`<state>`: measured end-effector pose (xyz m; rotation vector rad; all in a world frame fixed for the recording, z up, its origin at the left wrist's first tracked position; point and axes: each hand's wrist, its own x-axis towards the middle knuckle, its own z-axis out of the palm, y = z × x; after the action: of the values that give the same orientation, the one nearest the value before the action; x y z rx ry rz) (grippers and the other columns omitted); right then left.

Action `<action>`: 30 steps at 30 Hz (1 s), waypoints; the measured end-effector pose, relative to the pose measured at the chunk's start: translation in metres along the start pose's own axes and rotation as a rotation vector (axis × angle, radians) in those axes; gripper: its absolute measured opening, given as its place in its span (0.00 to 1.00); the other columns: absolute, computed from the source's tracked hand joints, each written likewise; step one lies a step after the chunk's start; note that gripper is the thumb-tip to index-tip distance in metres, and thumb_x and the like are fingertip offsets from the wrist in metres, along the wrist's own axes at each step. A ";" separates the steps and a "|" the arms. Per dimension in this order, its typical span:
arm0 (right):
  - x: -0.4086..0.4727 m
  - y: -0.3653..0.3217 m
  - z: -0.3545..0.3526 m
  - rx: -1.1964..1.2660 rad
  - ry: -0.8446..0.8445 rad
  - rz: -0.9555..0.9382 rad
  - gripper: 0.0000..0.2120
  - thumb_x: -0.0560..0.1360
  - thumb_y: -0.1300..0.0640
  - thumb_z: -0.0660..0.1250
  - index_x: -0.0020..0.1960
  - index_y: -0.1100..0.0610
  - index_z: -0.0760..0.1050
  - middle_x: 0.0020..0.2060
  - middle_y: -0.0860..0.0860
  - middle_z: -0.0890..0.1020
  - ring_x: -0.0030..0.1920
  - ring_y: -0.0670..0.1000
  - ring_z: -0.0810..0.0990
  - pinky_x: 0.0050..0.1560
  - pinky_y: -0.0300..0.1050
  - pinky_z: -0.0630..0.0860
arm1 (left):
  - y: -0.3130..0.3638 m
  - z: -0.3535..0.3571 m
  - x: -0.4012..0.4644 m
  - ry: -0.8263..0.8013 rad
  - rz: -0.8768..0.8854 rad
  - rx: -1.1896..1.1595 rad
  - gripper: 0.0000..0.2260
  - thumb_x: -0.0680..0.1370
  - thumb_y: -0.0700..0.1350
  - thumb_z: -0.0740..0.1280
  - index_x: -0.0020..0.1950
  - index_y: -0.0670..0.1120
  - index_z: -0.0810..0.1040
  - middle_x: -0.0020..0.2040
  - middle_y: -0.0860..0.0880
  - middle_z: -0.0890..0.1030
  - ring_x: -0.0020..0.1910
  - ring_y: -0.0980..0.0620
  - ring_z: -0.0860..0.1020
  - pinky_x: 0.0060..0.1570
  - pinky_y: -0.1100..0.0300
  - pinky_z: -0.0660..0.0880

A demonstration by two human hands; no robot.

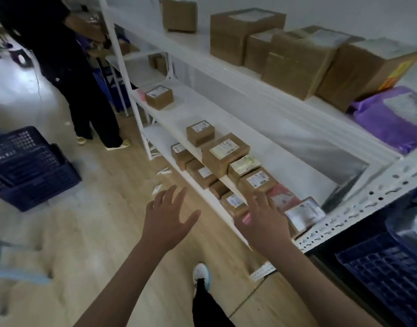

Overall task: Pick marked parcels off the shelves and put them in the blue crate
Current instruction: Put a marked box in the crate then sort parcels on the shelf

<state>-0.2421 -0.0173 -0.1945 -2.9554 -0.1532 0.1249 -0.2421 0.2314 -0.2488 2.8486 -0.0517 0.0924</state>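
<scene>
Small brown labelled parcels (225,152) lie in a row along the front of the middle white shelf (285,161). A pink parcel (281,197) and a white-labelled box (305,214) sit at the row's near end. My right hand (264,217) is spread open over the shelf's front edge, fingertips by the pink parcel and a brown box (258,181). My left hand (170,215) hovers open over the floor, left of the shelf, holding nothing. A blue crate (30,168) stands on the floor at the far left. Another blue crate (386,267) sits at the lower right.
Large cardboard boxes (297,60) and a purple mailer bag (396,119) fill the upper shelf. More small boxes (204,173) lie on the lower shelf. Another person in dark clothes (68,67) stands by the shelf's far end. Paper scraps (163,171) litter the wooden floor.
</scene>
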 end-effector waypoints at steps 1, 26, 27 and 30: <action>0.019 -0.010 0.003 -0.004 -0.010 -0.013 0.33 0.77 0.37 0.58 0.78 0.45 0.53 0.75 0.50 0.62 0.73 0.55 0.66 0.68 0.57 0.71 | -0.014 0.003 0.015 0.002 -0.006 -0.013 0.36 0.76 0.74 0.48 0.80 0.57 0.62 0.80 0.50 0.63 0.77 0.44 0.63 0.69 0.40 0.67; 0.509 -0.312 0.046 0.095 -0.035 0.031 0.32 0.78 0.40 0.59 0.78 0.48 0.57 0.73 0.47 0.63 0.69 0.52 0.68 0.64 0.49 0.70 | -0.369 -0.061 0.445 -0.051 0.100 -0.100 0.35 0.77 0.73 0.51 0.81 0.60 0.57 0.80 0.53 0.62 0.78 0.48 0.61 0.70 0.44 0.67; 0.525 -0.325 0.050 0.112 -0.041 0.071 0.32 0.78 0.40 0.59 0.78 0.48 0.57 0.74 0.47 0.63 0.70 0.52 0.68 0.64 0.49 0.69 | -0.387 -0.065 0.464 -0.061 0.122 -0.091 0.35 0.77 0.73 0.51 0.81 0.60 0.57 0.80 0.53 0.62 0.78 0.48 0.61 0.70 0.45 0.66; 0.562 -0.366 0.060 0.142 -0.056 0.152 0.32 0.78 0.40 0.60 0.78 0.49 0.57 0.73 0.47 0.64 0.69 0.52 0.69 0.63 0.48 0.70 | -0.436 -0.078 0.518 -0.098 0.179 -0.076 0.35 0.77 0.72 0.52 0.81 0.58 0.59 0.79 0.51 0.64 0.77 0.47 0.63 0.68 0.44 0.69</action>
<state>0.2742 0.4134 -0.2285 -2.8203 0.0712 0.2287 0.2900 0.6574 -0.2636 2.7651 -0.3234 -0.0124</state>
